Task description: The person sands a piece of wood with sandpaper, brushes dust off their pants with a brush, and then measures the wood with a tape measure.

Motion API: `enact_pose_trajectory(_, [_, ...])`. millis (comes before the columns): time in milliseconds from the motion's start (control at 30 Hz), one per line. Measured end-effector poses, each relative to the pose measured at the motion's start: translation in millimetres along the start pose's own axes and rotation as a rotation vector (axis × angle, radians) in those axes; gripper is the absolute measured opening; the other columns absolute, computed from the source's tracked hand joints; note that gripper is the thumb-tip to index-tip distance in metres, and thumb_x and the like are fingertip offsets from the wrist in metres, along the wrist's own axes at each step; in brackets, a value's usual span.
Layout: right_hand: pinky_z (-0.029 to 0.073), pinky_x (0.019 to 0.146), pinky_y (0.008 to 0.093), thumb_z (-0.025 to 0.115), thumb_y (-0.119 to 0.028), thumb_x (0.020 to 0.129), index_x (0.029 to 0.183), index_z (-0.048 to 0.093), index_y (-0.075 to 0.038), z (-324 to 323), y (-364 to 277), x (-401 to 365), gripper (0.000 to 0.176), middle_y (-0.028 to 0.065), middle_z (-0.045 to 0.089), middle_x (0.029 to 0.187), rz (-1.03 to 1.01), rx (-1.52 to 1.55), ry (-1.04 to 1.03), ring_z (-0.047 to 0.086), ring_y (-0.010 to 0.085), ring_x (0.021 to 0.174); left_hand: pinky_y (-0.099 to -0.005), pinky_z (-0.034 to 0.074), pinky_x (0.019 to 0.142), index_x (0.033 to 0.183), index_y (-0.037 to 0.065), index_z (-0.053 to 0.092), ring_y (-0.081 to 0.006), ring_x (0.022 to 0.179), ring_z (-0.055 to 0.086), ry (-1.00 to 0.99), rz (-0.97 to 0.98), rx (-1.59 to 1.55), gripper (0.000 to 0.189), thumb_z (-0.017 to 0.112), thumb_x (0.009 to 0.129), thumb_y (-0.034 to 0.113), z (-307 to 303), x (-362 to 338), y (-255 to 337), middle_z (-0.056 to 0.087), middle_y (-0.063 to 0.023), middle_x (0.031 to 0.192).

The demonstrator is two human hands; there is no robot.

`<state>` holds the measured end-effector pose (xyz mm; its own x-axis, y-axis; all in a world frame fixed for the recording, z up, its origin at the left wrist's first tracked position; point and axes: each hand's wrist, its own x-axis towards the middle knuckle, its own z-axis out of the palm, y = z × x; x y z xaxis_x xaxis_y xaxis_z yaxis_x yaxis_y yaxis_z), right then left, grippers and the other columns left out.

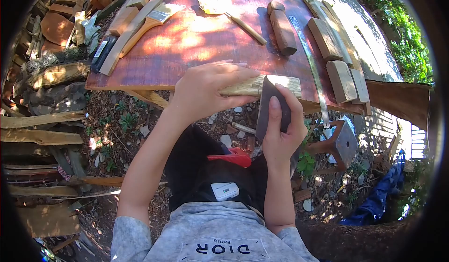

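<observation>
- Block (248, 88): in your hands at the near edge of the table (196, 51), just off the view's centre toward one to two o'clock; whether it touches the table, you cannot tell.
- Left hand (206, 84): clamped on the block's nine o'clock end, fingers above, thumb below.
- Right hand (280, 131): closed on the dark sheet (264, 107), thumb on its face, sheet laid against the block near its three o'clock end.
- Progress: work on the block appears under way, with sheet and block in contact; its shape looks squared. How much surface is finished or left, you cannot judge, as hand and sheet hide parts of it.
- Orientation: long axis nearly nine to three o'clock, roughly along the near edge; the free end points to three.
- Surroundings: brush (149, 26) toward eleven o'clock; wood pieces (341, 82) toward two.
</observation>
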<state>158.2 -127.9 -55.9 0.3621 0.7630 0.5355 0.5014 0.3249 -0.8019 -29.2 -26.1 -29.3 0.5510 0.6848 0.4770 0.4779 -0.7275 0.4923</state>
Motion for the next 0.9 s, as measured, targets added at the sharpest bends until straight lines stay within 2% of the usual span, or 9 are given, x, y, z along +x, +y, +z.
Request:
enact_pose_trajectory(33, [0.057,0.098,0.0330,0.071,-0.018,0.111,0.133,0.074,-0.005,-1,-2,1,0.026,0.0113,0.080,0.123,0.041,-0.006,-0.020,0.075,0.0176,0.110,-0.0415,0.064,0.095,0.133,0.021,0.081,-0.0292,0.114,0.079,0.005,0.005,0.001,0.057,0.096,0.080,0.031,1,0,-1,0.082,-0.0089,0.118])
enact_pose_trajectory(133, [0.056,0.098,0.0323,0.071,-0.018,0.111,0.132,0.075,-0.004,-2,-8,16,0.026,0.0100,0.080,0.123,0.056,-0.049,-0.002,0.074,0.0174,0.110,-0.0406,0.064,0.094,0.133,0.021,0.081,-0.0281,0.113,0.079,0.016,0.007,0.005,0.057,0.096,0.079,0.032,4,-2,-3,0.082,-0.0077,0.118])
enact_pose_trajectory(233, [0.058,0.089,0.0313,0.072,-0.012,0.109,0.131,0.075,-0.004,1,-5,31,0.023,0.0128,0.082,0.114,-0.091,-0.070,0.008,0.076,0.0148,0.101,-0.0400,0.064,0.093,0.133,0.021,0.081,-0.0273,0.111,0.079,0.019,0.007,-0.003,0.057,0.096,0.079,0.031,5,-2,-4,0.082,-0.0067,0.117])
enact_pose_trajectory(500, [0.059,0.090,0.0326,0.070,-0.011,0.110,0.131,0.075,-0.003,-1,-8,25,0.023,0.0143,0.082,0.113,-0.137,-0.130,-0.048,0.079,0.0180,0.102,-0.0398,0.064,0.085,0.133,0.023,0.080,-0.0283,0.103,0.079,0.007,-0.012,0.002,0.056,0.095,0.080,0.035,5,-4,-7,0.082,-0.0069,0.117])
enact_pose_trajectory(633, [0.060,0.087,0.0311,0.070,-0.009,0.109,0.129,0.075,-0.003,5,-19,40,0.022,0.0138,0.083,0.111,-0.123,-0.236,-0.047,0.079,0.0176,0.097,-0.0393,0.064,0.084,0.133,0.026,0.080,-0.0282,0.102,0.079,0.028,-0.007,0.002,0.055,0.094,0.082,0.037,5,-4,-5,0.082,-0.0066,0.118])
enact_pose_trajectory(667, [0.058,0.092,0.0318,0.070,-0.013,0.111,0.131,0.076,-0.004,2,-15,35,0.023,0.0129,0.081,0.121,-0.104,-0.218,-0.056,0.075,0.0144,0.105,-0.0393,0.064,0.084,0.133,0.026,0.080,-0.0280,0.103,0.079,0.019,-0.021,0.007,0.054,0.094,0.082,0.037,4,-4,-4,0.082,-0.0067,0.118])
enact_pose_trajectory(800, [0.059,0.091,0.0320,0.071,-0.014,0.110,0.131,0.076,-0.004,-8,-8,7,0.024,0.0113,0.082,0.115,-0.096,-0.174,-0.046,0.076,0.0149,0.102,-0.0392,0.065,0.084,0.132,0.027,0.081,-0.0272,0.102,0.080,0.009,-0.048,-0.005,0.053,0.093,0.082,0.039,3,-2,-3,0.082,-0.0068,0.118])
enact_pose_trajectory(900, [0.059,0.091,0.0312,0.071,-0.015,0.110,0.132,0.076,-0.005,-8,-16,13,0.024,0.0109,0.082,0.114,-0.003,-0.146,-0.077,0.075,0.0143,0.103,-0.0394,0.065,0.082,0.133,0.027,0.081,-0.0280,0.099,0.080,0.040,-0.019,-0.007,0.054,0.094,0.082,0.037,5,-2,-4,0.082,-0.0079,0.116])
